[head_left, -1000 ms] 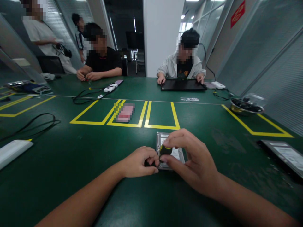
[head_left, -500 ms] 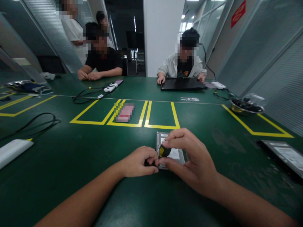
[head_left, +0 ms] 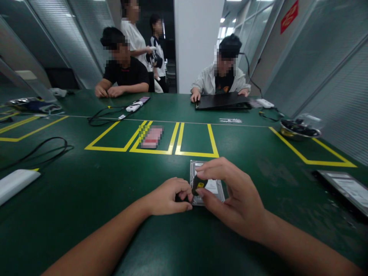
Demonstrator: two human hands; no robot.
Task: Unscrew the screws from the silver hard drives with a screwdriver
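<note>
A hard drive [head_left: 213, 188] with a white label lies flat on the green table in front of me. Over its left part, my right hand [head_left: 235, 195] pinches the dark handle of a stubby screwdriver [head_left: 199, 184] that bears a yellow mark. The tool's tip is hidden. My left hand [head_left: 171, 196] rests at the drive's left edge, fingers curled and close to the screwdriver. Something dark shows under those fingers, but I cannot make out what it is.
A larger drive-like unit [head_left: 345, 188] lies on the right, below a metal bowl of dark parts [head_left: 300, 130]. A phone [head_left: 152, 137] sits inside yellow tape. At left are a white device [head_left: 17, 184] and a black cable [head_left: 64, 142]. Across the table, a person holds a black panel [head_left: 221, 101].
The screwdriver handle has turned in my right fingers, and its yellow mark has moved rightward. My left hand stays put. Behind the table, two standing people have walked to the right.
</note>
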